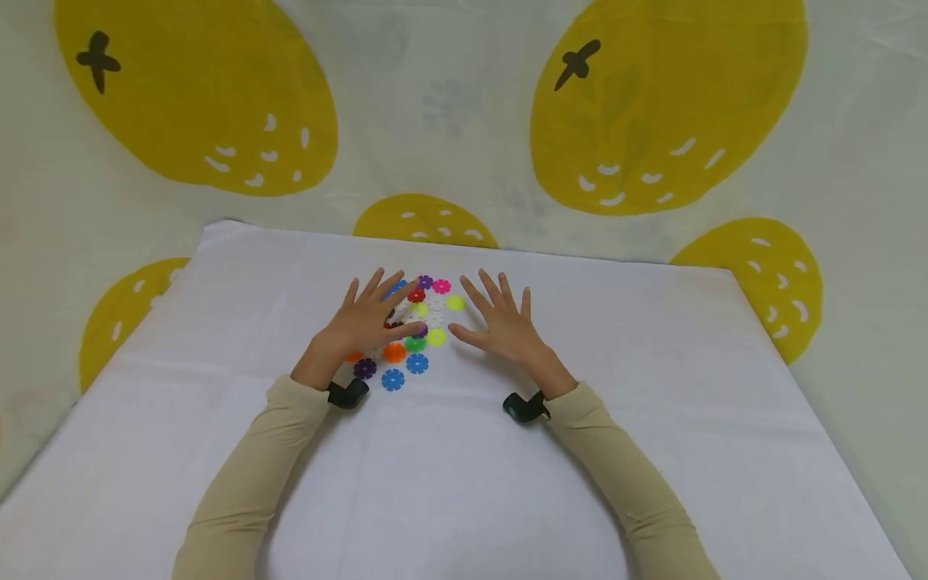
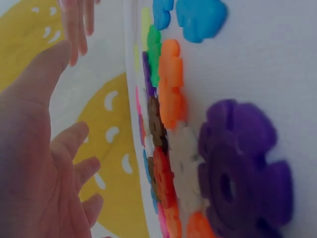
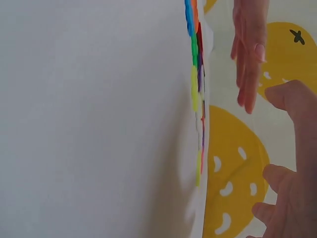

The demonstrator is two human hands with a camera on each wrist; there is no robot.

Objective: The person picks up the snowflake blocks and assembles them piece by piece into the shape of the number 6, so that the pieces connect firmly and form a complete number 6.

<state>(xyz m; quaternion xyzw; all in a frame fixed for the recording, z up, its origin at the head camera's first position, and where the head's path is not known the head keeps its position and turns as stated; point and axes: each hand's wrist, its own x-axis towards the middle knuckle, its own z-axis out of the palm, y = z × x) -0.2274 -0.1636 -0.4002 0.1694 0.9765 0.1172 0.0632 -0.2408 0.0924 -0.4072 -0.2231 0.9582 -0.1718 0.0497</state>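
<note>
Several flat, notched plastic snowflake discs lie spread on the white cloth. Among them are a blue disc, an orange disc, a pink disc and a dark purple disc. My left hand hovers over the left part of the discs with its fingers spread, hiding some of them. To the right of the discs, my right hand is held above the cloth, fingers also apart. Neither hand holds anything. Both wrist views show a gap between the hands and the discs.
The white cloth covers the table. Behind it hangs a pale curtain printed with large yellow fruit. A small black camera is strapped at the left wrist, and another black camera at the right.
</note>
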